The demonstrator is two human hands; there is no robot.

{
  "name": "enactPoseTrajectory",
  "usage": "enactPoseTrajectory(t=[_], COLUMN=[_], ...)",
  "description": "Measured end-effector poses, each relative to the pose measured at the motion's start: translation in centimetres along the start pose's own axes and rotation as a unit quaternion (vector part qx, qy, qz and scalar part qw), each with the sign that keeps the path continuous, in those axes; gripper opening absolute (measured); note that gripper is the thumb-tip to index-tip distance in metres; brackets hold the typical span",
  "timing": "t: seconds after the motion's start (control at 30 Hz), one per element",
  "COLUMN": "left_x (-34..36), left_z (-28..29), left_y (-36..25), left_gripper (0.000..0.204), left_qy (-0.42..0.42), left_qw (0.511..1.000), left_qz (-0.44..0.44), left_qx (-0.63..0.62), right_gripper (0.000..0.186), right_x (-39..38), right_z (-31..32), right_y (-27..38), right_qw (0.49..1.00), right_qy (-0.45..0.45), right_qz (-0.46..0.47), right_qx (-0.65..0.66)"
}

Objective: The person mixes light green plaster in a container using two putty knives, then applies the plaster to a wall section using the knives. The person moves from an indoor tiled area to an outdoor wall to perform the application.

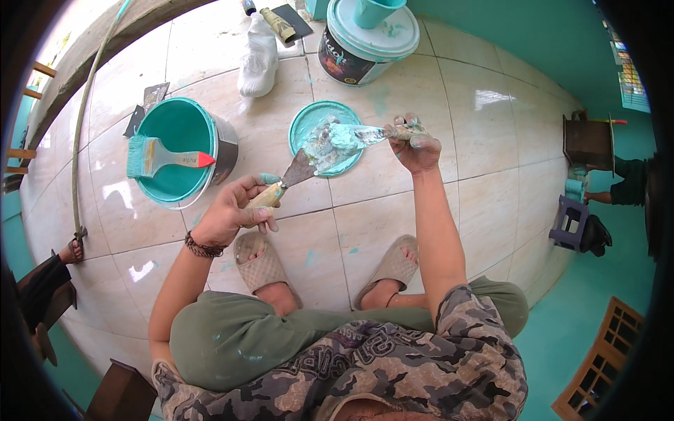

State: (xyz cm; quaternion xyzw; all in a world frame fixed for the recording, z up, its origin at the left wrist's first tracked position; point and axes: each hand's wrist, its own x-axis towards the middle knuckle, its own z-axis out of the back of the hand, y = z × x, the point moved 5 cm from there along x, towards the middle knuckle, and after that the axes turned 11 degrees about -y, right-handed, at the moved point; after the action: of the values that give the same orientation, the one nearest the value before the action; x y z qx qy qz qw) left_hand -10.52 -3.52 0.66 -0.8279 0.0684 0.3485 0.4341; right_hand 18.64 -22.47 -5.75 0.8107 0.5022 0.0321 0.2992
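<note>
My left hand (246,207) grips the pale wooden handle of a wide putty knife (296,172), its dark blade reaching onto the left part of a round turquoise lid (303,128) on the floor. My right hand (414,147) holds a second putty knife (368,135) by its handle, its blade covered in pale turquoise paste. Both blades are over a whitish-turquoise heap of paste (326,151) on the lid. A bucket (223,160) with turquoise paint inside stands to the left, a wide brush (149,160) lying across it.
Beyond the lid stand a white bag (256,67), scraper tools (279,27) and a lidded bucket (354,59). A hose (82,119) runs along the left. Other people's limbs show at left (69,256) and right (618,196), beside a stool (570,221). My sandalled feet (260,270) are below.
</note>
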Motion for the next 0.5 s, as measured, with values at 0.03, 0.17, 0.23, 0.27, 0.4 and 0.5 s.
enactPoseTrajectory(t=[0.03, 0.17, 0.23, 0.27, 0.4, 0.5], left_x=[0.2, 0.4, 0.2, 0.1, -1.2, -2.2], left_z=[-0.1, -0.8, -1.0, -1.0, -1.4, -2.4], left_y=[0.0, -0.9, -1.6, -1.9, -3.7, -5.0], left_gripper=[0.05, 0.046, 0.045, 0.045, 0.039, 0.04], left_qy=[0.014, 0.061, 0.057, 0.055, 0.043, 0.046], left_qw=[1.0, 0.997, 0.996, 0.996, 0.997, 0.997], left_qz=[-0.002, 0.002, 0.002, 0.002, -0.004, 0.001], left_qx=[0.006, 0.045, 0.061, 0.067, 0.07, 0.061], right_gripper=[0.037, 0.042, 0.043, 0.043, 0.042, 0.043], right_x=[0.4, 1.8, 2.3, 2.7, 3.3, 2.5], right_z=[-0.1, -0.7, -1.2, -1.4, -2.7, -6.3], right_y=[0.2, 1.2, 2.0, 2.4, 5.4, 9.3], right_qw=[1.0, 0.996, 0.994, 0.993, 0.972, 0.904], right_qy=[0.012, 0.038, 0.055, 0.071, 0.083, 0.06], right_qz=[-0.006, -0.024, -0.026, -0.029, -0.049, -0.043], right_qx=[-0.016, -0.074, -0.088, -0.09, -0.214, -0.422])
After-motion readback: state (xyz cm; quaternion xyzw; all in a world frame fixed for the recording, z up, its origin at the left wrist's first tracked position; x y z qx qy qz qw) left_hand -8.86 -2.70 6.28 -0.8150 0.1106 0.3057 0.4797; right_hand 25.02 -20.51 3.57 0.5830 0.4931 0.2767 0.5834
